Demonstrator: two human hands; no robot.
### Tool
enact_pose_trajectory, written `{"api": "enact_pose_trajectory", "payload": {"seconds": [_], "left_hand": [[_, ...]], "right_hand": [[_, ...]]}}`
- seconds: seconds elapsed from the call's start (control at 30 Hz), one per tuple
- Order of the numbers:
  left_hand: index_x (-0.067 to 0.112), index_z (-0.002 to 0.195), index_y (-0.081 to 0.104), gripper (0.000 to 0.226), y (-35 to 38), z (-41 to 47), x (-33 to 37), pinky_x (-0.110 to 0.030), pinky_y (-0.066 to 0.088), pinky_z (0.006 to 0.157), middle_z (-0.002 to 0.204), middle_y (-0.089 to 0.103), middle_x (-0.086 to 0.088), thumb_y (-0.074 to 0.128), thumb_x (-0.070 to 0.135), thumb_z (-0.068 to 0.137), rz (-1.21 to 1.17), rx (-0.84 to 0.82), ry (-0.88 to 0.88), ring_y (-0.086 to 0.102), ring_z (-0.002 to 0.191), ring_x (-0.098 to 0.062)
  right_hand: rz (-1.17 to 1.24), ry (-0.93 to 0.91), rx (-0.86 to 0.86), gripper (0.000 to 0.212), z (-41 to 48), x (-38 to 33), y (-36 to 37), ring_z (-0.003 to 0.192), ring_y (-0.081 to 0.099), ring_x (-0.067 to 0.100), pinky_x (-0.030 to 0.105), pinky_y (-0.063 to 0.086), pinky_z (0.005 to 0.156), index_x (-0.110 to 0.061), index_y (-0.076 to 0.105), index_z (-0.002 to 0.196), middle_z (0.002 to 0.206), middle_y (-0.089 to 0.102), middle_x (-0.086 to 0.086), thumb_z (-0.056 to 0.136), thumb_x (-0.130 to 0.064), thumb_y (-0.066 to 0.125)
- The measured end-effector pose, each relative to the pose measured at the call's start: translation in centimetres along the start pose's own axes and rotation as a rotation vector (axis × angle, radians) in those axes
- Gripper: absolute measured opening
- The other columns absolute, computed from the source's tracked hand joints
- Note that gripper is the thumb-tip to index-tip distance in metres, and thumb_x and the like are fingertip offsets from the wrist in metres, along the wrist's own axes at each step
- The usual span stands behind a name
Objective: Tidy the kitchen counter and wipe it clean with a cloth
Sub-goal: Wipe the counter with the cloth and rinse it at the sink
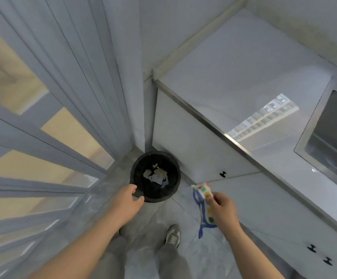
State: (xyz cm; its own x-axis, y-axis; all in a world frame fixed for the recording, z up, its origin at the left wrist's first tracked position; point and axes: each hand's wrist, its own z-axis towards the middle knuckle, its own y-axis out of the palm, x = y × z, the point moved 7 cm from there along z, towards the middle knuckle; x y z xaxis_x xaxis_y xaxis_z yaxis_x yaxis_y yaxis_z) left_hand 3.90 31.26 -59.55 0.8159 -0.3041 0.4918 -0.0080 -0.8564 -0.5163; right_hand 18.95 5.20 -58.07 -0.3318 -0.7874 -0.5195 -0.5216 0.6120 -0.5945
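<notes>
My right hand [222, 208] grips a white cloth [203, 206] with a blue border and coloured dots; the cloth hangs down over the floor in front of the cabinet. My left hand [126, 200] hovers with relaxed fingers at the near rim of a black waste bin [155, 195] on the floor. Scraps of paper lie inside the bin. The pale grey kitchen counter [234, 77] runs along the right, its glossy top reflecting a window.
A steel sink [328, 133] is set into the counter at the right edge. White cabinet doors with black knobs [223, 174] stand below the counter. A folding sliding door [62, 87] fills the left. My shoe [173, 236] is on the tiled floor.
</notes>
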Motion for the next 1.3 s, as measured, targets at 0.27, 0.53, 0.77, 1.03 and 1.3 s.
{"api": "enact_pose_trajectory", "payload": {"seconds": [0.27, 0.53, 0.77, 1.03, 1.3], "left_hand": [[0.009, 0.132, 0.051, 0.048, 3.2, 9.4, -6.6, -0.027, 0.039, 0.085, 0.129, 0.056, -0.005, 0.058, 0.034, 0.091, -0.020, -0.029, -0.078, 0.054, 0.113, -0.022], [0.008, 0.105, 0.054, 0.027, 8.8, 18.2, -12.5, -0.029, 0.041, 0.079, 0.105, 0.054, -0.009, 0.060, 0.031, 0.092, -0.099, -0.045, -0.183, 0.055, 0.098, -0.024], [0.003, 0.130, 0.046, 0.053, 13.3, 24.6, -16.6, -0.022, 0.035, 0.064, 0.119, 0.054, -0.009, 0.057, 0.039, 0.093, -0.119, -0.040, -0.283, 0.051, 0.098, -0.021], [0.006, 0.120, 0.049, 0.047, 16.3, 29.9, -18.6, -0.023, 0.033, 0.051, 0.108, 0.057, -0.008, 0.058, 0.041, 0.090, -0.105, 0.000, -0.313, 0.048, 0.077, -0.017], [0.011, 0.102, 0.044, 0.030, 17.0, 31.8, -19.9, -0.046, 0.057, 0.066, 0.098, 0.060, -0.011, 0.065, 0.022, 0.084, -0.267, 0.010, -0.377, 0.064, 0.083, -0.031]], "right_hand": [[-0.027, 0.038, 0.005, 0.017, 7.0, 2.2, 8.8, 0.067, 0.054, 0.018, 0.031, 0.041, 0.061, -0.012, 0.060, 0.084, 0.073, 0.059, 0.003, 0.095, -0.021, 0.050], [-0.103, 0.027, -0.018, 0.019, 14.3, 6.5, 18.3, 0.064, 0.050, 0.013, 0.022, 0.037, 0.054, -0.014, 0.058, 0.084, 0.070, 0.054, -0.001, 0.096, -0.022, 0.046], [-0.092, 0.063, -0.029, 0.019, 18.8, 9.5, 24.9, 0.068, 0.055, 0.017, 0.028, 0.044, 0.059, -0.013, 0.059, 0.087, 0.072, 0.056, 0.000, 0.096, -0.023, 0.046], [-0.073, 0.089, -0.045, 0.020, 22.0, 10.8, 28.8, 0.066, 0.053, 0.009, 0.018, 0.038, 0.052, -0.014, 0.060, 0.094, 0.077, 0.057, -0.001, 0.098, -0.026, 0.044], [-0.061, 0.126, -0.064, 0.022, 23.1, 11.3, 30.6, 0.062, 0.051, 0.013, 0.021, 0.039, 0.051, -0.013, 0.055, 0.080, 0.067, 0.053, -0.001, 0.097, -0.024, 0.047]]}}
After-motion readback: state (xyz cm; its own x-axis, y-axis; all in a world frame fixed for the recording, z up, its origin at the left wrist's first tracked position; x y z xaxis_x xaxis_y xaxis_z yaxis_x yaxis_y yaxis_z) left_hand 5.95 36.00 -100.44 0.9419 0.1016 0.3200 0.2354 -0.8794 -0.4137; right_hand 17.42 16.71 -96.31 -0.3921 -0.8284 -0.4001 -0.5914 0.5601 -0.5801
